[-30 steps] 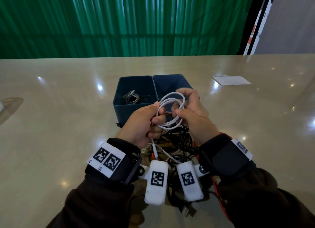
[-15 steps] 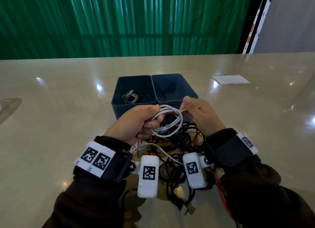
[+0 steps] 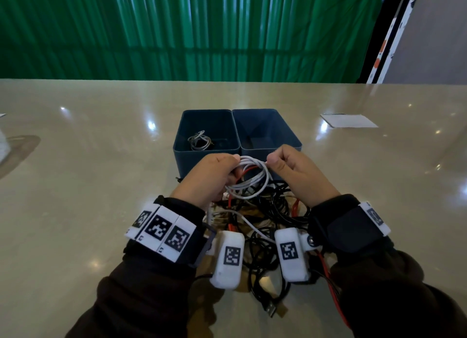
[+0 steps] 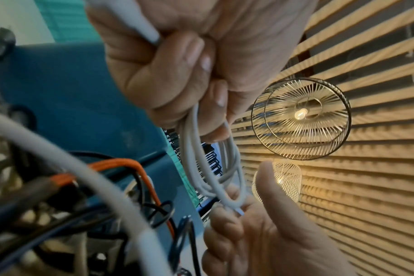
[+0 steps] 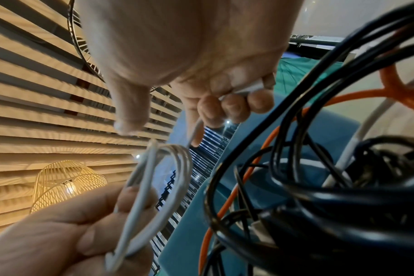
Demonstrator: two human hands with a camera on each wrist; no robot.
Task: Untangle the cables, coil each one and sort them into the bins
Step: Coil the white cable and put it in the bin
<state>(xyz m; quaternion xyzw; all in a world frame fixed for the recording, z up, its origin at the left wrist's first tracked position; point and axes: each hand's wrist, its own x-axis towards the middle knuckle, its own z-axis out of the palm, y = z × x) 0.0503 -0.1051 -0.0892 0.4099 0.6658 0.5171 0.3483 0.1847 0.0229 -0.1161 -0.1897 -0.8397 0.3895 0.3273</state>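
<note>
Both hands, left hand and right hand, clutch the white cable coil; coiling nearly done, next needs tucking its end, then dropping into a bin beyond.

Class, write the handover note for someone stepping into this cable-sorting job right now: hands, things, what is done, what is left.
Left hand grips the white cable coil; right hand pinches its far side.
The coil is held above the tangle of black and red cables, just in front of the two blue bins.
Done: one grey coil lies in the left bin.
Left: finish and bin the white coil; the right bin looks empty; untangle the rest.
</note>
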